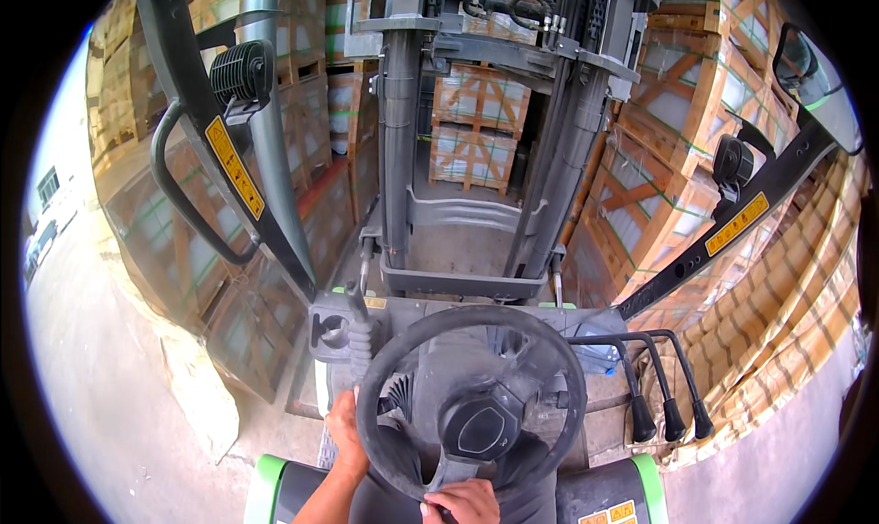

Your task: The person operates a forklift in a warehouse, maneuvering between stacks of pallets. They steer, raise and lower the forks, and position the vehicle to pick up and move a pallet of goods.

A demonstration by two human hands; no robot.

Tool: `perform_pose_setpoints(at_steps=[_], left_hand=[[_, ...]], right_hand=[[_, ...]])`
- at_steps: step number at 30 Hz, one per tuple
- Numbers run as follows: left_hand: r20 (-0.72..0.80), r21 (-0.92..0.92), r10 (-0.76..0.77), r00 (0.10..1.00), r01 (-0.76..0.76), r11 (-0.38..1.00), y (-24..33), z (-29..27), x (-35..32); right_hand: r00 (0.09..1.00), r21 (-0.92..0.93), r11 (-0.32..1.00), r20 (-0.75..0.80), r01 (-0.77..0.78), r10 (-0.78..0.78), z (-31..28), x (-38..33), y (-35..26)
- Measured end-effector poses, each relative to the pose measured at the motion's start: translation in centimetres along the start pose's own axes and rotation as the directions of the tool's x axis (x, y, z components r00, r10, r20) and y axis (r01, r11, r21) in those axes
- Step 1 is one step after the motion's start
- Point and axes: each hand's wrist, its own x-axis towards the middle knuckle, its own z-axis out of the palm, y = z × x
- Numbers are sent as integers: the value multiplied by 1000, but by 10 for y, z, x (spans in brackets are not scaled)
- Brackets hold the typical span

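Stacked wooden crates [472, 126] ring the sunlit concrete floor [101, 405].

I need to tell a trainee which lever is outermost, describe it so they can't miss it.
Start at the black steering wheel. To its right stand three black-knobbed levers; the outermost lever is the one farthest right, its knob farthest from the wheel.

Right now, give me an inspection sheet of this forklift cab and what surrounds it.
Surface: grey dashboard behind the wheel, dusty.
Job's things: black steering wheel; three black-knobbed levers to its right, untouched.
Clutter: nothing seen.
Hands: left hand grips the wheel's left rim; right hand holds its lower rim.
Cables: black hoses looped at the mast top.
Surroundings: grey mast straight ahead; wrapped wooden crates stacked ahead and on both sides; concrete floor to the left; mirror upper right.
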Motion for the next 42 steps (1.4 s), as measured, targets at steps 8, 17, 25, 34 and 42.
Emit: perform_pose_setpoints(at_steps=[8, 17, 25, 34, 42], left_hand=[[9, -17, -2, 1000, 2, 1000, -5, -6, -16], [21, -28, -83, 996, 83, 996, -5, -24, -32], [41, -10, -8, 999, 9, 1000, 7, -38, -35], [-6, -22, 99, 995, -99, 995, 21, -51, -39], [-1, -43, 75, 997, -75, 996, 22, -62, -49]], right_hand=[[989, 51, 992, 98, -112, 107, -28, -17, -9], [969, -664, 729, -247, -166, -4, -158, -15, 34], [914, -505, 787, -367, -354, 175, -184, -44, 80], [865, -407, 844, -486, -349, 124, -184, -9, 102], [880, -493, 778, -449, -389, 155, -194, 42, 94]])
